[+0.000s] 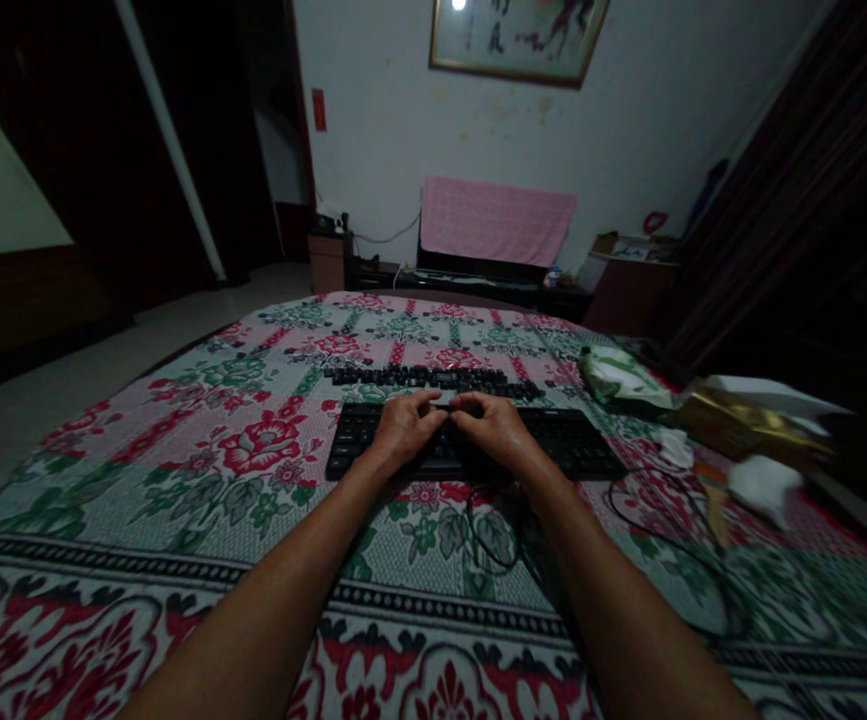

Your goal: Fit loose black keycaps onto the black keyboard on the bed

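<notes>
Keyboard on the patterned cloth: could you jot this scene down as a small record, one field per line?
Keyboard: black, lying flat on the patterned cloth; keyboard
Left hand: over the keyboard's middle
Right hand: beside it, fingertips close together
In fingers: cannot tell
Beyond keyboard: row of small dark pieces, perhaps keycaps
Off to right: green-and-white packet, gold box, brush
Far wall: pink cloth, framed picture
</notes>
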Tool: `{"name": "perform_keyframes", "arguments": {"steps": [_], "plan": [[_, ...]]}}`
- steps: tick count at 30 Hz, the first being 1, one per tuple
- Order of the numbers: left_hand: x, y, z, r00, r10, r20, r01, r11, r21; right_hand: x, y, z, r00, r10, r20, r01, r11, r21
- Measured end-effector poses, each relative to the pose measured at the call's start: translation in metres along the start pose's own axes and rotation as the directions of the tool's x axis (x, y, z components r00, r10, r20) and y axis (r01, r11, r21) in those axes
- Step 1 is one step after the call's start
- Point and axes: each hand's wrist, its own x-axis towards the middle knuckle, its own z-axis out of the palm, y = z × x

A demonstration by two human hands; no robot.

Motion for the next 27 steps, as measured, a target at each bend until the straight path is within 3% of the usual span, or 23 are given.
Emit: {"name": "perform_keyframes", "arguments": {"steps": [6,11,14,18,22,27], "plan": [[0.004,-0.005,0.003,0.999,-0.051,0.017,0.054,0.98,-0.191,-0.001,-0.001,0.004,0.997,-0.068,0.04,0.068,0.998,0.001],[0.002,-0.004,0.004,0.999,-0.009,0.045,0.017,0.984,-0.176,-0.002,-0.004,0.004,0.999,-0.013,0.037,0.018,0.987,-0.16],[0.001,-0.001,0.003,0.999,-0.005,0.054,0.013,0.989,-0.145,-0.005,-0.008,0.006,0.999,-0.049,0.019,0.052,0.972,-0.23],[-0.001,0.004,-0.001,1.0,0.022,0.016,-0.022,1.0,0.002,0.0,-0.009,0.004,0.999,-0.049,-0.019,0.041,0.955,-0.294],[-0.002,0.0,-0.006,0.986,0.158,-0.055,-0.132,0.937,0.323,0.025,0.003,-0.009,0.995,0.026,-0.092,-0.059,0.927,-0.371],[-0.001,-0.01,-0.006,0.987,0.143,0.078,-0.162,0.835,0.525,0.058,0.026,-0.013,0.997,0.063,-0.049,-0.078,0.874,-0.479]]}}
